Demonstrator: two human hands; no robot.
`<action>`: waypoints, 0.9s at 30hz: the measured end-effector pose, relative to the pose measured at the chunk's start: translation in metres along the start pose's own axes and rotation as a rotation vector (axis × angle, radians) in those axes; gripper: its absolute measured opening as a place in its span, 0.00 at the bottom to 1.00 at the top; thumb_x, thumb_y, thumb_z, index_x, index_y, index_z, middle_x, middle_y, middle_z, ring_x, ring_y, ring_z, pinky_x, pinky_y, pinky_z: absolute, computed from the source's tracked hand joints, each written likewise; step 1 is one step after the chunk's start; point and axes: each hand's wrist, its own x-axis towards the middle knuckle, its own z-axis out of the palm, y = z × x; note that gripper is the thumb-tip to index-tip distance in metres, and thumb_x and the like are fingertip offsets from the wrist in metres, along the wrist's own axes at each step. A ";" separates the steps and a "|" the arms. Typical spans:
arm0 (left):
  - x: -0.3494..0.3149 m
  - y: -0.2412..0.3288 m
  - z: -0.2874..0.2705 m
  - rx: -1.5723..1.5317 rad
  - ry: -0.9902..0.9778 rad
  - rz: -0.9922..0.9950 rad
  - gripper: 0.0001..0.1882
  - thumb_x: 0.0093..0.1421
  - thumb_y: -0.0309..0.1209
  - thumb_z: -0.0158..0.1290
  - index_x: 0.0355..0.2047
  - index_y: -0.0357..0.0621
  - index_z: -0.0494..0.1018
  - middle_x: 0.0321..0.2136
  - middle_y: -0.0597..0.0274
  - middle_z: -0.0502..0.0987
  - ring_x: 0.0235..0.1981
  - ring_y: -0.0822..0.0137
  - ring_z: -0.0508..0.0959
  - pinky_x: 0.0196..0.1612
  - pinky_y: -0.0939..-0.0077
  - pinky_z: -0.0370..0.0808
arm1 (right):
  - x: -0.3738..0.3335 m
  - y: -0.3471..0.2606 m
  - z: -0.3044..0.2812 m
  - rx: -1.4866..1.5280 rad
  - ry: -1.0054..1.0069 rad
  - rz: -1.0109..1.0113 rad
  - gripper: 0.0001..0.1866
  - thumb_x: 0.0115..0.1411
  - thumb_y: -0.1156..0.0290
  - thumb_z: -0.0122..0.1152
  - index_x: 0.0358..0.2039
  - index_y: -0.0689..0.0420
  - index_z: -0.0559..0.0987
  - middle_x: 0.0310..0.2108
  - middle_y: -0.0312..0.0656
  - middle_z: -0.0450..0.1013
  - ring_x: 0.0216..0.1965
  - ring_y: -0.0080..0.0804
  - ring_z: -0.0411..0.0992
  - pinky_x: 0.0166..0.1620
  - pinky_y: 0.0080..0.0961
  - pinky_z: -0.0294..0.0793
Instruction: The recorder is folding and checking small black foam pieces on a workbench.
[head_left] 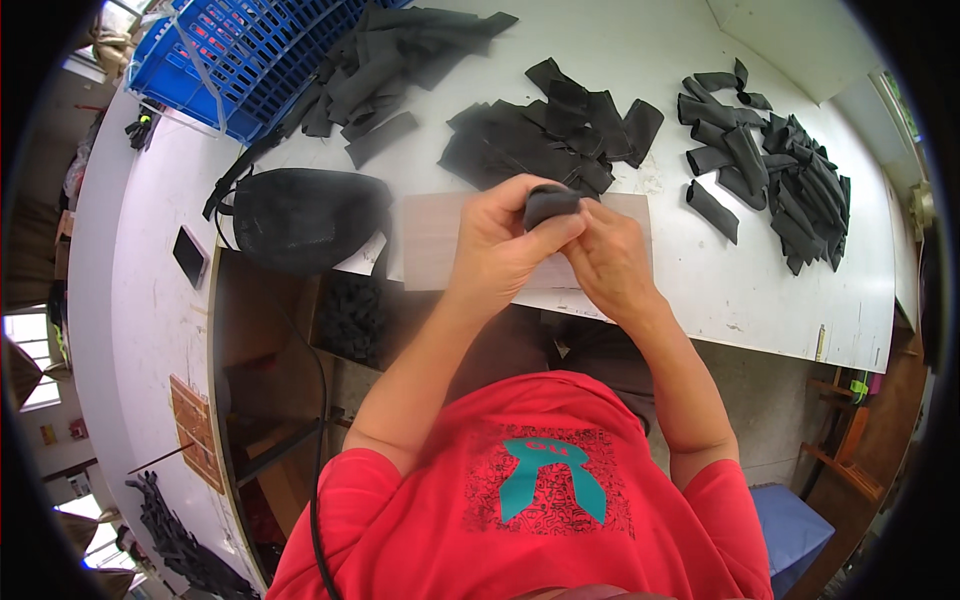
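Between my two hands is a dark grey fabric piece (550, 205), curled into a short tube or loop. My left hand (498, 238) grips its left side, with the thumb across the front. On the other side, my right hand (612, 252) pinches the edge, fingertips close to the left thumb. Both hands are above a flat pinkish-grey board (430, 250) at the table's front edge. Just beyond them lies a loose pile of dark fabric pieces (520, 140). Curled dark pieces form another heap (805, 190) at the right, with one single piece (712, 212) beside it.
A blue plastic crate (225, 70) stands at the far left, with more dark fabric strips (390, 65) beside it. Nearer are a black rounded object (305, 215) and a phone-like dark slab (188, 257). Below the table edge, a box (352, 312) holds dark scraps.
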 end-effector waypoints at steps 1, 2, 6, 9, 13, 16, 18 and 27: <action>0.001 0.000 0.000 0.001 0.005 -0.001 0.07 0.47 0.22 0.54 0.28 0.37 0.71 0.27 0.64 0.73 0.30 0.77 0.69 0.36 0.82 0.65 | -0.001 -0.002 -0.002 0.080 0.050 -0.015 0.05 0.50 0.72 0.54 0.22 0.60 0.70 0.18 0.42 0.66 0.20 0.40 0.67 0.21 0.33 0.64; 0.003 0.000 -0.001 0.222 -0.002 -0.013 0.06 0.46 0.21 0.55 0.26 0.37 0.72 0.26 0.65 0.72 0.29 0.78 0.69 0.34 0.83 0.65 | -0.009 0.007 0.007 0.084 0.047 -0.016 0.05 0.50 0.72 0.54 0.22 0.60 0.70 0.18 0.42 0.66 0.20 0.40 0.67 0.21 0.33 0.64; 0.015 -0.002 0.001 0.506 0.008 0.025 0.04 0.44 0.21 0.55 0.23 0.37 0.72 0.23 0.67 0.71 0.26 0.79 0.68 0.29 0.85 0.64 | -0.018 0.034 0.024 0.180 -0.034 0.084 0.03 0.48 0.75 0.54 0.24 0.61 0.70 0.18 0.45 0.67 0.21 0.44 0.66 0.22 0.33 0.64; 0.005 0.008 0.005 0.503 0.034 0.093 0.05 0.43 0.21 0.56 0.22 0.36 0.72 0.22 0.67 0.70 0.24 0.78 0.67 0.27 0.85 0.63 | -0.012 0.015 0.017 0.212 0.037 0.037 0.02 0.49 0.77 0.53 0.23 0.61 0.70 0.19 0.46 0.68 0.20 0.45 0.66 0.23 0.31 0.65; 0.010 -0.001 0.000 0.661 -0.047 -0.032 0.06 0.42 0.22 0.56 0.22 0.35 0.72 0.21 0.66 0.69 0.24 0.77 0.68 0.28 0.85 0.64 | -0.022 0.034 0.033 0.371 -0.030 0.169 0.04 0.50 0.75 0.52 0.22 0.62 0.71 0.18 0.47 0.67 0.20 0.45 0.66 0.22 0.32 0.64; 0.004 0.007 0.006 0.551 0.008 0.022 0.07 0.47 0.22 0.54 0.29 0.35 0.72 0.25 0.63 0.73 0.28 0.77 0.71 0.34 0.85 0.67 | -0.021 0.037 0.032 0.266 -0.072 0.149 0.06 0.52 0.71 0.52 0.25 0.61 0.72 0.17 0.47 0.66 0.20 0.45 0.66 0.22 0.33 0.63; -0.003 0.009 0.004 0.349 -0.011 0.036 0.08 0.49 0.23 0.52 0.31 0.35 0.71 0.27 0.62 0.74 0.30 0.76 0.72 0.36 0.84 0.67 | -0.019 0.026 0.025 0.282 -0.082 0.196 0.07 0.52 0.71 0.52 0.27 0.61 0.72 0.17 0.47 0.66 0.20 0.45 0.66 0.23 0.33 0.63; -0.003 0.013 -0.002 0.259 -0.087 0.039 0.11 0.53 0.25 0.50 0.37 0.33 0.70 0.30 0.60 0.75 0.32 0.74 0.73 0.38 0.83 0.68 | -0.018 0.023 0.022 0.248 -0.051 0.114 0.08 0.53 0.71 0.52 0.33 0.59 0.72 0.20 0.46 0.68 0.22 0.44 0.68 0.25 0.34 0.66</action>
